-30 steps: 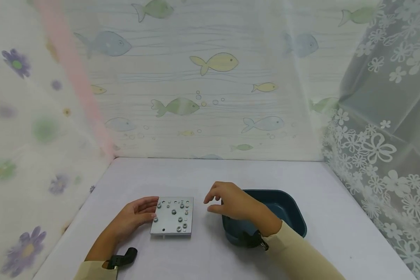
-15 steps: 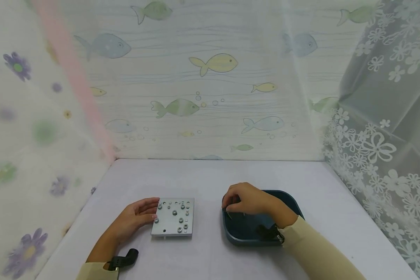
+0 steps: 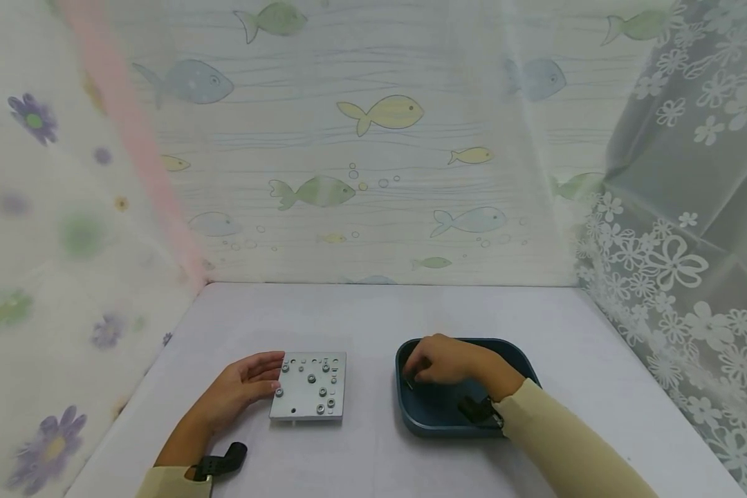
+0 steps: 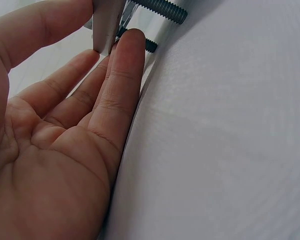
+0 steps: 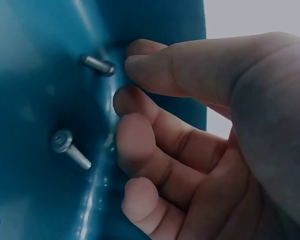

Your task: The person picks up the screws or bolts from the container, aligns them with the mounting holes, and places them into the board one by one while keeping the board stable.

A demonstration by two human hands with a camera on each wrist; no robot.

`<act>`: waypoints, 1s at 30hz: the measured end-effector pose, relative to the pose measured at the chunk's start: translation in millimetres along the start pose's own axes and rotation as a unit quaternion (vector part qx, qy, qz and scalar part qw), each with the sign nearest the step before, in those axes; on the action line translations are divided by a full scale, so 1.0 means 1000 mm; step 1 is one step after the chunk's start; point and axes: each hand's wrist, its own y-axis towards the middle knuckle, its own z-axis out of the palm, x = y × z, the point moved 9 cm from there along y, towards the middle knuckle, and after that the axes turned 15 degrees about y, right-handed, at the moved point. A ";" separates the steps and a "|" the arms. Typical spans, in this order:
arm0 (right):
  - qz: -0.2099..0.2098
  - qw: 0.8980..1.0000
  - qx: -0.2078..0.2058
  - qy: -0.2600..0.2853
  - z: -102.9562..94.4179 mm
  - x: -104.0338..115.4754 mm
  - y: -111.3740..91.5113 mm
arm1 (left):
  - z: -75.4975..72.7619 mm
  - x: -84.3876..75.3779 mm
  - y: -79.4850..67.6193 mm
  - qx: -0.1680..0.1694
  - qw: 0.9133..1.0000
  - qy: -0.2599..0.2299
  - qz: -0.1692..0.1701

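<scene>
A silvery metal plate with several socket-head screws in it stands left of centre in the head view. My left hand holds its left edge, thumb above and fingers below; threaded screw ends stick out under the plate in the left wrist view. My right hand is down inside a dark blue bin, fingers bent at its left wall. In the right wrist view a small bolt lies just off my thumb tip, and another screw rests lower. Nothing shows between those fingertips.
White cloth covers the table. A fish-print curtain hangs along the back edge, with a flowered sheet on the left and a lace curtain on the right. The bin's raised rim surrounds my right hand.
From the gap between plate and bin, my right hand has moved right and then down into the bin. My left hand and the plate stay practically where they were.
</scene>
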 end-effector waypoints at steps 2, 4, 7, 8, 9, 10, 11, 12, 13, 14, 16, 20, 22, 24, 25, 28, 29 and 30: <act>0.009 1.000 0.000 -0.005 0.001 -0.002 0.000 | 0.000 0.000 0.000 0.000 1.000 0.000 0.000; 0.015 1.000 -0.002 -0.008 0.001 -0.004 0.000 | 0.000 0.000 0.001 -0.001 1.000 0.002 0.001; 0.019 1.000 -0.004 -0.011 0.000 -0.007 0.000 | -0.001 -0.001 0.001 -0.004 1.000 0.006 0.002; 0.020 1.000 -0.005 -0.012 0.000 -0.008 -0.001 | -0.001 -0.001 0.001 -0.005 1.000 0.006 0.002; 0.021 1.000 -0.006 -0.015 -0.001 -0.009 -0.001 | -0.001 -0.001 0.001 -0.005 1.000 0.006 0.003; 0.022 1.000 -0.008 -0.017 -0.001 -0.010 -0.001 | -0.001 -0.001 0.001 -0.006 1.000 0.006 0.002; 0.022 1.000 -0.010 -0.019 -0.002 -0.011 -0.001 | -0.001 -0.001 0.001 -0.006 1.000 0.007 0.002; 0.022 0.999 -0.012 -0.021 -0.003 -0.011 -0.001 | -0.001 -0.001 0.000 -0.006 1.000 0.006 0.001; 0.021 0.999 -0.014 -0.022 -0.004 -0.012 -0.001 | -0.001 -0.001 0.000 -0.006 1.000 0.006 0.001; 0.021 0.999 -0.017 -0.024 -0.004 -0.012 -0.002 | -0.001 -0.001 0.000 -0.006 1.000 0.004 0.002; 0.020 0.999 -0.022 -0.028 -0.005 -0.013 -0.002 | -0.001 -0.002 0.000 -0.006 1.000 0.005 0.003; 0.019 0.998 -0.039 -0.036 -0.007 -0.013 -0.002 | -0.001 -0.003 0.000 -0.007 1.000 0.006 0.008; 0.023 0.997 -0.050 -0.048 -0.008 -0.015 -0.002 | -0.001 -0.002 0.000 -0.008 1.000 0.007 0.009; 0.027 0.996 -0.064 -0.060 -0.009 -0.017 -0.001 | -0.001 -0.002 0.000 -0.009 1.000 0.007 0.008; 0.030 0.995 -0.070 -0.067 -0.009 -0.018 -0.001 | -0.001 -0.002 0.000 -0.009 1.000 0.007 0.008; 0.038 0.992 -0.086 -0.087 -0.011 -0.021 0.001 | -0.001 -0.002 0.000 -0.009 1.000 0.008 0.008; 0.039 0.991 -0.090 -0.091 -0.011 -0.022 0.001 | -0.001 -0.002 0.000 -0.008 1.000 0.009 0.008; 0.039 0.990 -0.094 -0.096 -0.011 -0.022 0.002 | -0.001 -0.002 0.000 -0.008 1.000 0.010 0.008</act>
